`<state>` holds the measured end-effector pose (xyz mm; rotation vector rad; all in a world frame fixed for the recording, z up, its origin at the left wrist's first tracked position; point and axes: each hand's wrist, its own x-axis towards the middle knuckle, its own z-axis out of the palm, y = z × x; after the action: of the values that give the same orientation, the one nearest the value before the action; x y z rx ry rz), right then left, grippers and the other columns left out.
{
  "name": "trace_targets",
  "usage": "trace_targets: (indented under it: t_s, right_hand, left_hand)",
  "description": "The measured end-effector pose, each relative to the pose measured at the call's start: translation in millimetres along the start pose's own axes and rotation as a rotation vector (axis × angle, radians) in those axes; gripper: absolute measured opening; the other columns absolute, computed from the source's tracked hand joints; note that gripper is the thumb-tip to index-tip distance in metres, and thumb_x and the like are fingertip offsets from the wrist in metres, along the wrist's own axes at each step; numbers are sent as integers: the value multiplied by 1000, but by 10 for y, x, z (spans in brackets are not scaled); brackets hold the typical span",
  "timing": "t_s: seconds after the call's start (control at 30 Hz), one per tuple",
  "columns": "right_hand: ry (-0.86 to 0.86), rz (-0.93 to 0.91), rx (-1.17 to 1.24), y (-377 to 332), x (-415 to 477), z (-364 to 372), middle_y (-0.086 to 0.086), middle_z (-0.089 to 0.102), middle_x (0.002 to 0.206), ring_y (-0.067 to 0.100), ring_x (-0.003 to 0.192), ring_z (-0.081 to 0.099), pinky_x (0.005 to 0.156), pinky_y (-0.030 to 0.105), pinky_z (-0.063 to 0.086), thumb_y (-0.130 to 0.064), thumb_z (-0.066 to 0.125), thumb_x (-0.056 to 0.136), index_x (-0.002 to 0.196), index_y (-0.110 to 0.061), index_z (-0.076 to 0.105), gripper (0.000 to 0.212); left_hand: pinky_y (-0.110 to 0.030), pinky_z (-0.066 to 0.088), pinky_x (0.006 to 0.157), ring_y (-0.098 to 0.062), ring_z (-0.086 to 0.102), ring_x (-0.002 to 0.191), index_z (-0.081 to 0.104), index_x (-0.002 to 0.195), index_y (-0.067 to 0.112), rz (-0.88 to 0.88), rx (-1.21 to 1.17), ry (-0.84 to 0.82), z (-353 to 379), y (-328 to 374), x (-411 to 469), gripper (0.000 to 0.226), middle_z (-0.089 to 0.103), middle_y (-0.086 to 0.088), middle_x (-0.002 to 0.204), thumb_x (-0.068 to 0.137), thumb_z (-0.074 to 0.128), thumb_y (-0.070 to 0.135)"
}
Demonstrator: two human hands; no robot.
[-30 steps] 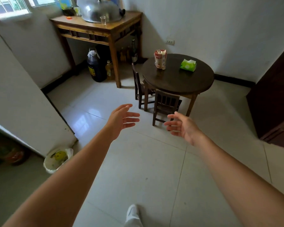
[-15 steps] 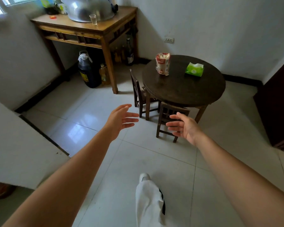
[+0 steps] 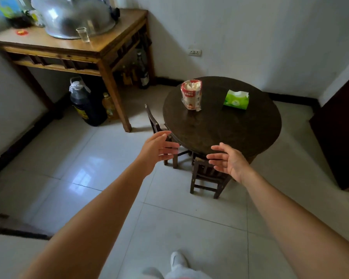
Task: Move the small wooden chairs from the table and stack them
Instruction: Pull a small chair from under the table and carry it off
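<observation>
Two small dark wooden chairs are tucked under a round dark table (image 3: 240, 137). The near chair (image 3: 207, 178) stands at the table's front edge, its back partly hidden by my right hand. The other chair (image 3: 154, 123) stands at the table's left side, its seat under the tabletop. My left hand (image 3: 158, 149) is open, fingers spread, in front of the left chair's legs. My right hand (image 3: 229, 160) is open, palm turned inward, just above the near chair's back. Neither hand touches a chair.
On the round table stand a red-and-white packet (image 3: 191, 95) and a green tissue pack (image 3: 236, 99). A tall wooden side table (image 3: 101, 51) at the back left carries a metal lid and a glass; a dark jug (image 3: 85, 105) and bottles stand beneath. A dark cabinet (image 3: 338, 137) is on the right.
I have stepped closer to the round table. Both hands have advanced toward the chairs and now hover right by them, still open.
</observation>
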<state>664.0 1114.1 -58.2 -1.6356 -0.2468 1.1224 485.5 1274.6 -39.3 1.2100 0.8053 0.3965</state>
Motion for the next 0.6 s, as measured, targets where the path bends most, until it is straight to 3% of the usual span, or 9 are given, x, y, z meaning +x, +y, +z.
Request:
trace_targets:
  t_s: [0.27,0.4,0.6]
  right_hand:
    - [154,39,127,-129,591,-126,9,71,98,24,90,67,73,32,53,-41,41,94,106,-19,62,33]
    - [311,59,236,-66,936,-167,8,72,97,21,86,68,66,30,52,-42,43,93,101,-22,63,30]
    - [587,101,460,-25,1236,-104,6,71,92,20,79,65,60,28,49,-38,41,94,110,-17,60,32]
  left_hand:
    - [-35,57,79,-24,72,87,57,113,23,-55,89,-176,160,132,1141,24,75,-9,92,95,42,27]
    - [-31,57,75,-22,71,88,60,110,23,-99,164,-303,237,134,1870,23,74,-9,96,94,44,26]
    - [-31,55,72,-23,70,91,62,107,22,-222,292,-547,376,129,2750,22,73,-9,96,94,44,22]
